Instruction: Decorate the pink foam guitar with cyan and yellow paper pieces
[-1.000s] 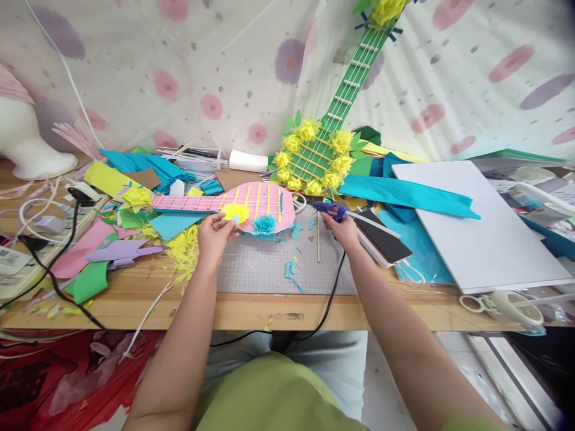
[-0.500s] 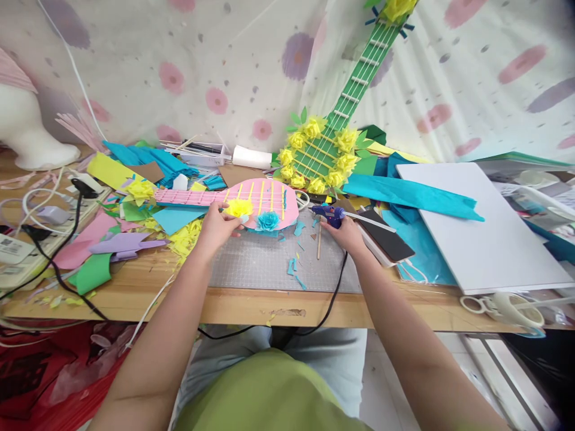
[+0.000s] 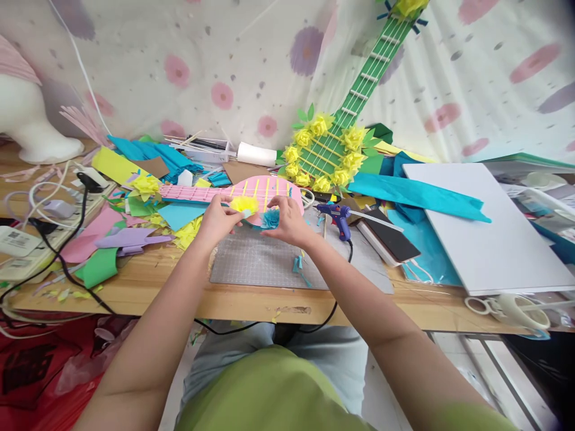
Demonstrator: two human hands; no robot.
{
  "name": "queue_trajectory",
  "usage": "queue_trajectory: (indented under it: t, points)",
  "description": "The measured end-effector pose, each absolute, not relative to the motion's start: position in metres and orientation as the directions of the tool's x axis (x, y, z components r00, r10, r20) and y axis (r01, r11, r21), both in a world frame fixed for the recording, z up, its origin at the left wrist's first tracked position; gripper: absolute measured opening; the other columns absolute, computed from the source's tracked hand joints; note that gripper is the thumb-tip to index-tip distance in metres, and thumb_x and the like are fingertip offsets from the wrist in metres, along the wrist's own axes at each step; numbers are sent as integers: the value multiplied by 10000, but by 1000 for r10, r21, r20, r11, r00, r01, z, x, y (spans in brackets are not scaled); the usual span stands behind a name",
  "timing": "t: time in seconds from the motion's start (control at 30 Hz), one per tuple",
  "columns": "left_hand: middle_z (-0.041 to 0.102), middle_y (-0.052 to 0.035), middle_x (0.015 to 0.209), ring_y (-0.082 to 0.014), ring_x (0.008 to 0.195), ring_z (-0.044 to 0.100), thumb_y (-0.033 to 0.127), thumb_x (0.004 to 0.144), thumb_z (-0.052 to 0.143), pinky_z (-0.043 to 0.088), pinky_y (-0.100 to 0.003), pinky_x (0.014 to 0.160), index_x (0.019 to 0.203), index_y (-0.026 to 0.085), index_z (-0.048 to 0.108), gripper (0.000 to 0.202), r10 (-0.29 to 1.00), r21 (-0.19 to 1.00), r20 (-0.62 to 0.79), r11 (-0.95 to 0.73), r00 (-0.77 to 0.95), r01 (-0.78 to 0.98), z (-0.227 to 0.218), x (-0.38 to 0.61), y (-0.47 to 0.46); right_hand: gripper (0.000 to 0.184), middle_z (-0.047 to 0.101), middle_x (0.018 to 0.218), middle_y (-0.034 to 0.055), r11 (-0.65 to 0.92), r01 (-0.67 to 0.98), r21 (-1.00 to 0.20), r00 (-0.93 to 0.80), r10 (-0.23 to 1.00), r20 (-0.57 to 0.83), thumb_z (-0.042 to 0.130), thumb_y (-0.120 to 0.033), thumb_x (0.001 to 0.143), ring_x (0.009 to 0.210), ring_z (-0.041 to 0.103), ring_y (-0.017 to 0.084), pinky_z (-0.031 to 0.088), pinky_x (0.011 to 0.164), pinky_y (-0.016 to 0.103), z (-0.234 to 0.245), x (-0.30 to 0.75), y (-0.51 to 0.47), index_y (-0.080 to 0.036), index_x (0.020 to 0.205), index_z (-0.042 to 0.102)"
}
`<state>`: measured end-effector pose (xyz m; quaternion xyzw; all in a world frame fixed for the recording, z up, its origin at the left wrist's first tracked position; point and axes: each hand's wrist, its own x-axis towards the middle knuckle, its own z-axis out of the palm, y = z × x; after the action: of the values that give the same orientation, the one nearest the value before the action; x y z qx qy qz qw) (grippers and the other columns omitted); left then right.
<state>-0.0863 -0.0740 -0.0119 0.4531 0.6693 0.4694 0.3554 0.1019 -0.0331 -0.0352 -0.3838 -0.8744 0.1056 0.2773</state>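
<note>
A pink toy guitar with yellow strips and thin strings lies across the grey cutting mat. My left hand pinches a yellow paper flower at the guitar's front edge, over its body. Close beside it, my right hand has thumb and fingers round a blue paper flower on the same edge. The fingers partly cover both flowers. To the right of my right hand, a blue glue gun with a white glue stick rests on the mat, its cord running toward me.
A green guitar ringed with yellow flowers leans against the patterned curtain. Paper scraps and a power strip with cables cover the left. A black phone-like slab, a white board and tape with scissors sit right.
My right hand has let go of the glue gun, leaving it on the mat, and moved left to the blue flower. My left hand still holds the yellow flower.
</note>
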Motion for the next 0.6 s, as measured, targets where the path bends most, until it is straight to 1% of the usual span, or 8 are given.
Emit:
queue_trajectory:
  t: [0.13,0.23,0.37,0.47,0.6]
  points:
    - [612,17,606,-132,453,578,123,564,703,347,-160,350,913,198,471,426,938,949,-56,156,-341,272,-12,-93,-78,524,541,1064,102,705,627,-331,-612,709,351,735,-327,591,1062,442,297,275,953,460,-43,85,-22,-195,1002,437]
    - [625,-2,639,-136,465,577,123,573,696,364,-178,377,928,193,482,421,942,945,-61,162,-331,286,-12,-93,-79,386,560,993,90,699,626,-344,-613,715,336,672,-260,635,998,459,277,287,929,430,-43,84,-22,-192,939,444]
    - [608,18,618,-126,472,571,139,611,677,347,-168,375,978,196,463,429,951,931,-62,164,-302,327,-11,-88,-78,258,586,943,80,685,600,-414,-582,728,361,577,-192,676,950,480,254,331,881,387,-41,87,-22,-199,898,444]
    - [612,25,639,-118,496,578,183,650,665,343,-162,378,1017,198,440,431,966,904,-74,170,-249,392,-10,-81,-77,245,615,905,54,661,552,-509,-557,746,365,555,-175,679,941,493,245,349,870,382,-42,91,-21,-213,896,447]
    - [628,25,689,-113,513,583,212,681,647,374,-182,418,1051,202,425,432,977,833,-57,159,-205,530,-10,-71,-75,241,636,880,30,617,493,-614,-519,775,362,546,-168,677,967,499,237,359,889,396,-44,97,-19,-227,900,475]
